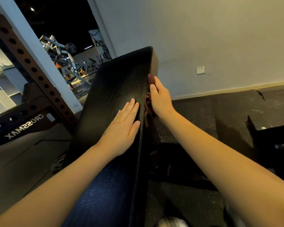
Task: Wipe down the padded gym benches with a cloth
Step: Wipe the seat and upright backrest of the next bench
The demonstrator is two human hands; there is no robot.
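Observation:
A black padded bench (118, 82) slopes up and away from me through the middle of the view. My left hand (123, 126) lies flat on its top surface near the right edge, fingers straight. My right hand (160, 99) presses a brown cloth (148, 105) against the bench's right side edge. Most of the cloth is hidden under that hand; only crumpled folds show between palm and pad.
A brown perforated rack upright (31, 66) marked CROSSMAX stands to the left. Dark rubber flooring (220, 115) spreads to the right, up to a pale wall with a socket (200, 70). A black metal frame (272, 141) sits low right. Weight machines (64, 58) show through the doorway behind.

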